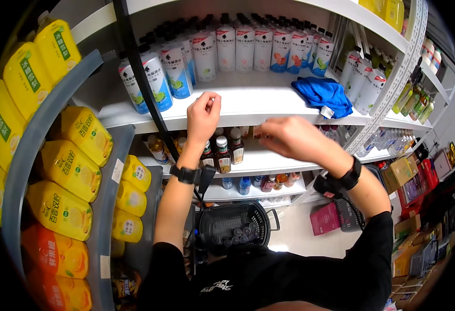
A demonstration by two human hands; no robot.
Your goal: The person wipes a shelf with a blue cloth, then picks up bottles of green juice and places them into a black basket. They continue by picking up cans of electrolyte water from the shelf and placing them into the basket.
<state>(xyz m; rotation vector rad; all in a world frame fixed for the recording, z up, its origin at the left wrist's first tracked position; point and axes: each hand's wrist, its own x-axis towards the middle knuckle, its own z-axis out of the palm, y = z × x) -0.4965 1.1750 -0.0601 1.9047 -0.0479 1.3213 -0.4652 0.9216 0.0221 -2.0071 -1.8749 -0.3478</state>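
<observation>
My left hand (204, 114) is raised in front of the upper white shelf (248, 103), its fingers curled closed. Whether something small is inside cannot be seen. To its right, my right hand (291, 136) hovers before the same shelf's front edge, slightly blurred, with fingers bent together and their contents hidden. Rows of white bottles (245, 49) with dark caps stand behind the hands. Left of my left hand are white-and-blue bottles (176, 72). A crumpled blue cloth (323, 96) lies on the shelf, beyond my right hand. Dark sauce-like bottles (222, 154) stand on the shelf below.
A black basket (262, 220) holding several dark round-topped items sits below me. Yellow jugs (72, 168) and orange jugs (56, 251) fill grey-edged shelves at left. A black upright bar (140, 78) crosses the shelf front. Boxes (401, 171) are stacked at right, near a pink box (325, 218).
</observation>
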